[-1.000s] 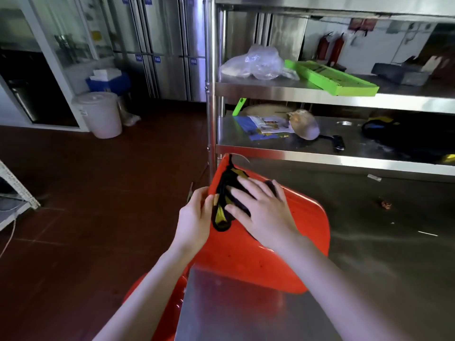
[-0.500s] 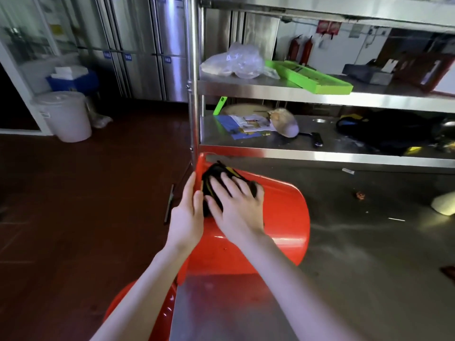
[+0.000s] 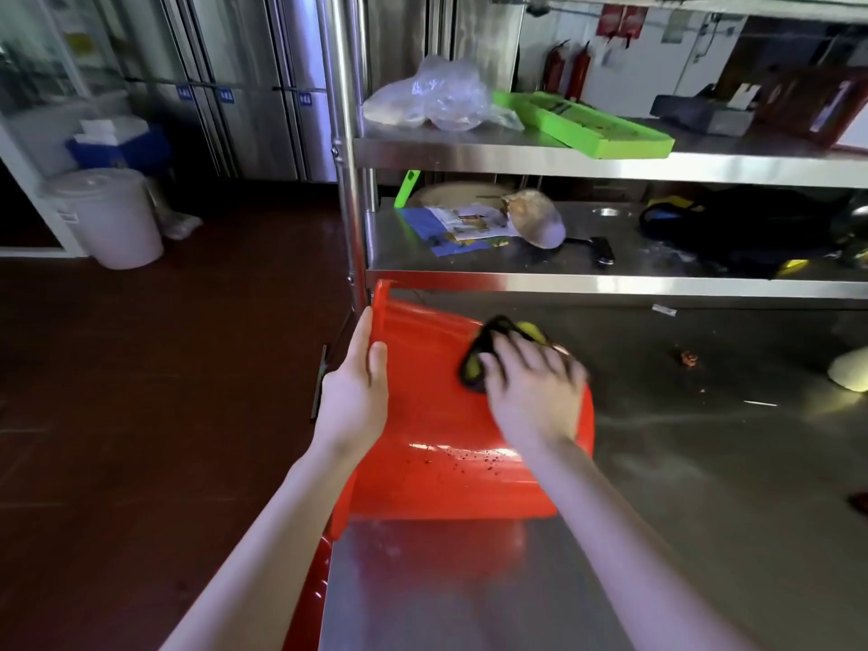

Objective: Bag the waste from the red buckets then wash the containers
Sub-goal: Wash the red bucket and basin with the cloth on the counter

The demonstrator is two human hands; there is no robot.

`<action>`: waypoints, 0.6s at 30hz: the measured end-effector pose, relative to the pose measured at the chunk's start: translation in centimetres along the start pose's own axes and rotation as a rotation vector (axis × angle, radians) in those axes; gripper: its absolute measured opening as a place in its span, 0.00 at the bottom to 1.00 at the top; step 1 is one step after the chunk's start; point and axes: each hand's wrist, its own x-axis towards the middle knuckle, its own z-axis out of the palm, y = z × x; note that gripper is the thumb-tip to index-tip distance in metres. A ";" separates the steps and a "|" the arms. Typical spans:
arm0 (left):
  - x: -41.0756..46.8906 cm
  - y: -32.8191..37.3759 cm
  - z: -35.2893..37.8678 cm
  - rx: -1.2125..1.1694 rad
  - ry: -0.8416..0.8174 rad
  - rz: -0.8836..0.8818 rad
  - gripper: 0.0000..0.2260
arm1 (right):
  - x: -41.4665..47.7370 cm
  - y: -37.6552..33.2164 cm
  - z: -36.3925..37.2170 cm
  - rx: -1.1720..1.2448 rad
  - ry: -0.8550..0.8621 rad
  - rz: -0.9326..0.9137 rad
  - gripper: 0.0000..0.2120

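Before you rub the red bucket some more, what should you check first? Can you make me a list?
1. Red bucket lies on its side on the steel table: ok.
2. Left hand holds the bucket at its rim, thumb on the wall: ok.
3. Right hand presses the black-and-yellow cloth flat on the bucket: ok.
4. Bucket wall clean: not ok, dark specks sit by the shiny streak.
5. Bucket inside emptied: cannot tell, the inside is out of sight.
6. Table around the bucket clean: not ok, crumbs lie to the right.
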 end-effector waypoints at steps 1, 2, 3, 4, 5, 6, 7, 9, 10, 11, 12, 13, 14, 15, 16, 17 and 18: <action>0.3 0.0 0.0 0.013 0.013 -0.012 0.21 | -0.1 -2.5 0.1 0.047 0.026 -0.104 0.19; 0.6 -0.1 -0.2 0.021 0.028 -0.030 0.21 | -0.4 -4.8 0.3 0.102 0.037 -0.191 0.20; 0.7 -0.2 -0.3 0.022 0.044 -0.052 0.20 | -0.8 -6.6 0.4 0.160 0.034 -0.261 0.20; 0.8 -0.2 -0.6 0.015 0.057 -0.072 0.20 | -1.1 -7.7 0.5 0.209 0.029 -0.318 0.20; 0.7 -0.3 -0.8 0.006 0.062 -0.084 0.20 | -1.2 -8.0 0.6 0.234 0.020 -0.362 0.20; 0.6 -0.3 -1.1 0.001 0.065 -0.087 0.20 | -0.9 -7.5 0.7 0.243 0.014 -0.389 0.21; 0.5 -0.4 -1.3 -0.003 0.069 -0.088 0.20 | -0.6 -6.5 0.8 0.236 0.013 -0.390 0.20; 0.4 -0.5 -1.3 -0.021 0.071 -0.112 0.20 | 0.0 -3.2 0.9 0.155 0.023 -0.291 0.20; 0.5 -0.4 -1.2 -0.035 0.070 -0.125 0.21 | 0.2 -1.1 1.0 0.115 0.024 -0.194 0.19; 0.6 -0.2 -0.9 -0.046 0.066 -0.128 0.21 | 0.2 1.1 1.1 0.089 0.007 -0.082 0.20; 0.6 0.0 -0.6 -0.050 0.061 -0.122 0.21 | 0.2 3.0 1.1 0.080 -0.018 0.023 0.21; 0.6 0.3 -0.2 -0.048 0.054 -0.113 0.21 | 0.2 4.4 1.1 0.083 -0.037 0.106 0.23; 0.6 0.6 0.2 -0.046 0.044 -0.106 0.22 | 0.3 4.9 1.2 0.084 -0.044 0.159 0.23; 0.7 0.8 0.6 -0.044 0.037 -0.105 0.22 | 0.5 4.6 1.3 0.081 -0.038 0.174 0.23; 0.9 1.1 0.9 -0.038 0.033 -0.109 0.22 | 0.6 3.4 1.2 0.075 -0.019 0.144 0.21; 1.2 1.4 1.0 -0.025 0.033 -0.116 0.22 | 0.7 1.7 1.1 0.078 0.010 0.079 0.19; 1.6 1.6 1.1 -0.011 0.036 -0.120 0.22 | 0.7 -0.6 1.0 0.099 0.030 -0.008 0.19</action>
